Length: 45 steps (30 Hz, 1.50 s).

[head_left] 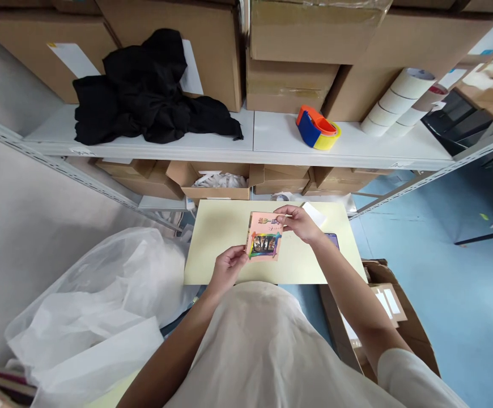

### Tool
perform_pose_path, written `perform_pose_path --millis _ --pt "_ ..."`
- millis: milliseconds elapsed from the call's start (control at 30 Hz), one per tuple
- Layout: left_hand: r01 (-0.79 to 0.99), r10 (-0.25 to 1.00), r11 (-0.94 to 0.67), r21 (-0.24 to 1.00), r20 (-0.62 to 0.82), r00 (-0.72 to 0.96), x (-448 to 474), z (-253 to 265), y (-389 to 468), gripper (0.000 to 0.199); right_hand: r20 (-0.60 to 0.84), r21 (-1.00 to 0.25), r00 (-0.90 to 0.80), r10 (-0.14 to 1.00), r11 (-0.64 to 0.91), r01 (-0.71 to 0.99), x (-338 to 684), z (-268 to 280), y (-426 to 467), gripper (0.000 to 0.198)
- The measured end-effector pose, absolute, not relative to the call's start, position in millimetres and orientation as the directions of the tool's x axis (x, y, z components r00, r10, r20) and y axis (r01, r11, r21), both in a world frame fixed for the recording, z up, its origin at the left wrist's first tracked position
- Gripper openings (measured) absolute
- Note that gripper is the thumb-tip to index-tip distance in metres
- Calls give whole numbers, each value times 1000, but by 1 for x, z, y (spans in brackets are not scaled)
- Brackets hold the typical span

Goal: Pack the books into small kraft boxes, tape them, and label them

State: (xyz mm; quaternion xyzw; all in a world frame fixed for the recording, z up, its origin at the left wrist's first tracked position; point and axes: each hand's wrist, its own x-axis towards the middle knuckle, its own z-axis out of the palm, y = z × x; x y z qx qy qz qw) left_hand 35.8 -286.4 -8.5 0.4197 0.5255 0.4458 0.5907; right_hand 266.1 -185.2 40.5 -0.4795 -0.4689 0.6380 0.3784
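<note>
Above the pale yellow tabletop [215, 226] I hold a flat pink box [264, 226] with printed lettering and a rainbow-edged picture on its front. My left hand [228, 269] grips its lower left corner between thumb and fingers. At the upper right corner, my right hand [298, 222] pinches the box. What is inside the box cannot be seen. A white paper [313, 213] lies behind my right hand, and a phone [332, 240] shows partly past my right forearm.
A shelf [267, 136] ahead bears black cloth [144, 90], a colourful tape dispenser [318, 129], label rolls [395, 102] and cardboard boxes. Left of the table sits a large translucent plastic bag [102, 306]. An open carton [412, 317] stands on the floor at right.
</note>
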Motion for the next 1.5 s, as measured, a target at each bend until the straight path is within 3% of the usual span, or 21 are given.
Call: perform_pose_path --millis 167,267,367,567,1067,1233,1500 --pt "-31 973 230 973 -230 -2 38 -9 -288 32 -255 -953 -149 955 -274 -128 254 40 -191 45" --pt "-101 966 257 961 -259 -16 39 -10 -289 37 -255 -942 -256 933 -299 -153 257 32 -210 51" --pt "-125 958 285 950 -287 0 40 -11 -289 40 -280 -940 -324 904 -327 -101 262 20 -233 49" --pt "-49 970 240 969 -238 56 40 -15 -285 47 -257 -959 -195 947 -274 -69 265 3 -254 40" --pt "-5 961 277 961 -276 29 25 -28 -265 56 -315 -946 -156 936 -322 -22 238 -23 -237 41" --pt "58 939 339 939 -335 -76 -14 -54 -232 54 -395 -916 -119 911 -401 -28 192 -52 -203 34" --pt "201 883 446 872 -393 -255 -89 -148 -143 42 -540 -831 -1 841 -534 158 88 -138 -120 19"
